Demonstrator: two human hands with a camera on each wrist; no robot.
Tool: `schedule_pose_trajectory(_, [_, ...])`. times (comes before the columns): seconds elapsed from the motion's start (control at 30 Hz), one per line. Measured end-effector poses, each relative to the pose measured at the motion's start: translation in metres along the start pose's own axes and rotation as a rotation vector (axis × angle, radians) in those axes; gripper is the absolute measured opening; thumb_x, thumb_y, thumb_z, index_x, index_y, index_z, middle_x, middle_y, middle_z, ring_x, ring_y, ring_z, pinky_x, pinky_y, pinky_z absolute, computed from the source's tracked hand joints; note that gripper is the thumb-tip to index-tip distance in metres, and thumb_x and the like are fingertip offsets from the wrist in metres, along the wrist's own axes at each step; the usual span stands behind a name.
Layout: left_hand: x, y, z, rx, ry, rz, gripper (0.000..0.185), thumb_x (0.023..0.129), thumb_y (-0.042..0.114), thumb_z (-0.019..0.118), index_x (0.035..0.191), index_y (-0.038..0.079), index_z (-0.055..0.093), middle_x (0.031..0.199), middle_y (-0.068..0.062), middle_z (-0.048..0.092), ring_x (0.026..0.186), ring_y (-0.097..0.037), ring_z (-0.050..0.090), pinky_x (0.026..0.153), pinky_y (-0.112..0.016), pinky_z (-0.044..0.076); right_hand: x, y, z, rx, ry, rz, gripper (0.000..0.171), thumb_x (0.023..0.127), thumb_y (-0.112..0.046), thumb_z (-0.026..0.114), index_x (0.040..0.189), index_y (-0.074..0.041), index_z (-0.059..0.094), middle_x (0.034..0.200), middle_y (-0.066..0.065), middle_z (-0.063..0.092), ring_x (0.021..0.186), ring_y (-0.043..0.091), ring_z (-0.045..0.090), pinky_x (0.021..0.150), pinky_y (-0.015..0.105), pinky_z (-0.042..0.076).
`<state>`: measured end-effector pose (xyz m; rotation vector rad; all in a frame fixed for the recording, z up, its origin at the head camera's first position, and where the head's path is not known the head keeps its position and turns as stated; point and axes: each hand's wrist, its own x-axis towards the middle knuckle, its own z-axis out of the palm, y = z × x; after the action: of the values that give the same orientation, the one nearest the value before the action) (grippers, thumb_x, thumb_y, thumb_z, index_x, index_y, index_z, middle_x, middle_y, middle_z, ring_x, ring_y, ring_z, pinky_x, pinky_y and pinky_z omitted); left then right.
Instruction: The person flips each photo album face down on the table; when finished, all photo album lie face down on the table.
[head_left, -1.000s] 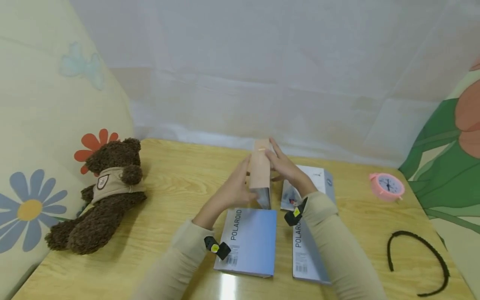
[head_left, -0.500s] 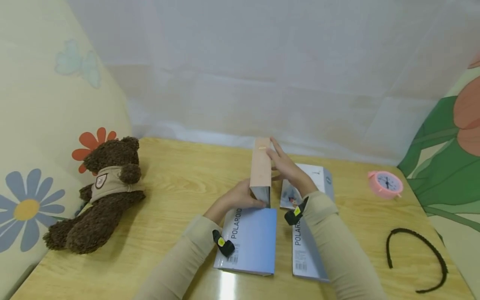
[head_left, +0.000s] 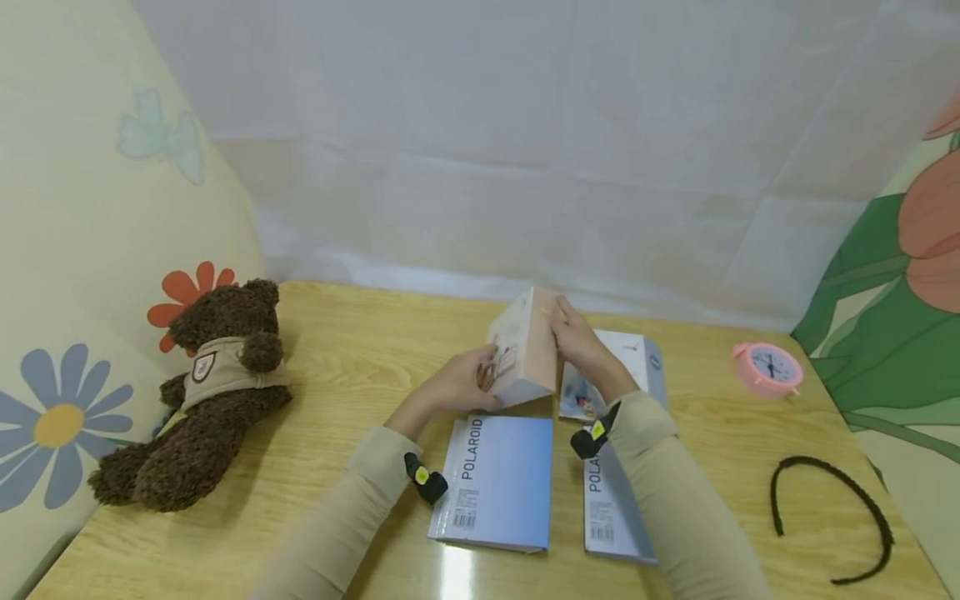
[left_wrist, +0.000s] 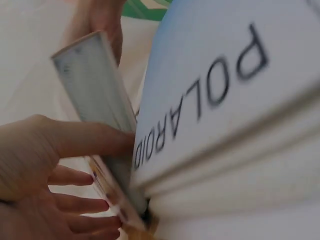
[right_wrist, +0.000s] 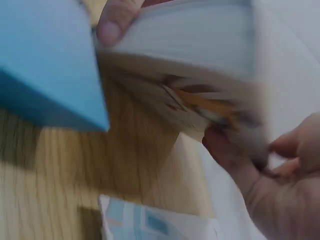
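Observation:
A thick photo album (head_left: pixel 538 346) with a pale pink spine is held tilted above the back middle of the table, its printed cover turned toward the left. My left hand (head_left: pixel 457 382) grips its near left corner. In the left wrist view that hand's thumb (left_wrist: pixel 95 140) lies over the page edges (left_wrist: pixel 87 70), and its fingers spread along the printed cover. On the other side, my right hand (head_left: pixel 588 346) holds the album by the far end of its spine. The right wrist view shows the right hand (right_wrist: pixel 290 200) gripping the cover's edge, with the left thumb (right_wrist: pixel 111 30) opposite.
A blue POLAROID album (head_left: pixel 498 483) lies in front of the hands; another (head_left: pixel 618 508) lies under the right forearm. Behind that is a white-and-blue printed one (head_left: pixel 626 350). A brown teddy bear (head_left: pixel 202 417) lies left, a pink alarm clock (head_left: pixel 768 368) and black headband (head_left: pixel 847 475) right.
The album has turned from spine-up to tilted, so its printed cover now shows. My left hand shifted to its near end, then to the left corner; the right hand moved slightly with it.

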<state>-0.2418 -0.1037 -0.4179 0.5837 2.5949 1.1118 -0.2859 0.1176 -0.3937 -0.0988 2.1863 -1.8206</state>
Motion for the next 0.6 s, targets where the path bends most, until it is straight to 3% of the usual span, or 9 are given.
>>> schedule_pose_trajectory(0.13, [0.003,-0.007,-0.006,0.145,0.032,-0.012,0.090,0.068,0.008,0.085,0.145,-0.006,0.042,0.145,-0.026,0.046,0.132,-0.040,0.045,0.112,-0.051,0.035,0.000,0.010,0.000,-0.321,0.059,-0.029,0.058,0.102,-0.009,0.038,0.157,0.000,0.021,0.118,0.030,0.059,0.071,0.021,0.058,0.062,0.030,0.053])
schedule_pose_trajectory(0.23, [0.004,-0.009,-0.003,0.241,0.042,-0.014,0.085,0.067,0.012,0.085,0.142,-0.005,0.048,0.144,-0.027,0.046,0.132,-0.043,0.044,0.111,-0.053,0.036,-0.002,0.017,0.003,-0.524,0.057,-0.013,0.057,0.102,-0.016,0.040,0.154,0.002,0.027,0.131,0.030,0.055,0.103,0.034,0.063,0.089,0.041,0.055])
schedule_pose_trajectory(0.3, [0.005,-0.008,0.000,0.291,0.047,-0.012,0.083,0.068,0.015,0.084,0.141,-0.003,0.050,0.144,-0.026,0.046,0.130,-0.044,0.045,0.109,-0.054,0.039,-0.005,0.021,0.005,-0.599,0.060,0.000,0.057,0.103,-0.021,0.040,0.154,0.003,0.027,0.147,0.026,0.044,0.130,0.038,0.049,0.108,0.045,0.041])
schedule_pose_trajectory(0.37, [0.005,-0.005,0.002,0.342,0.057,-0.013,0.081,0.068,0.017,0.084,0.140,-0.001,0.052,0.144,-0.025,0.046,0.128,-0.044,0.045,0.105,-0.055,0.042,-0.006,0.024,0.008,-0.660,0.076,0.001,0.057,0.104,-0.025,0.040,0.153,0.002,0.029,0.154,0.023,0.035,0.141,0.038,0.034,0.117,0.047,0.028])
schedule_pose_trajectory(0.47, [0.004,-0.001,0.004,0.383,0.071,-0.040,0.080,0.068,0.018,0.084,0.140,0.001,0.053,0.143,-0.023,0.047,0.125,-0.041,0.045,0.102,-0.054,0.045,-0.007,0.028,0.011,-0.734,0.125,-0.046,0.052,0.104,-0.023,0.044,0.150,0.001,0.039,0.144,0.024,0.049,0.130,0.038,0.049,0.110,0.048,0.040])
schedule_pose_trajectory(0.53, [0.004,0.001,0.004,0.404,0.076,-0.050,0.080,0.068,0.018,0.085,0.140,0.002,0.054,0.143,-0.022,0.047,0.124,-0.040,0.045,0.101,-0.054,0.045,-0.006,0.031,0.012,-0.780,0.163,-0.085,0.042,0.102,-0.020,0.047,0.139,0.000,0.053,0.122,0.024,0.063,0.107,0.036,0.062,0.093,0.046,0.052])
schedule_pose_trajectory(0.6, [0.005,0.001,0.005,0.418,0.077,-0.053,0.079,0.068,0.018,0.085,0.140,0.004,0.054,0.142,-0.021,0.047,0.123,-0.039,0.045,0.101,-0.054,0.045,-0.005,0.033,0.012,-0.802,0.190,-0.107,0.032,0.100,-0.018,0.051,0.126,-0.001,0.062,0.096,0.019,0.067,0.083,0.030,0.062,0.074,0.041,0.054])
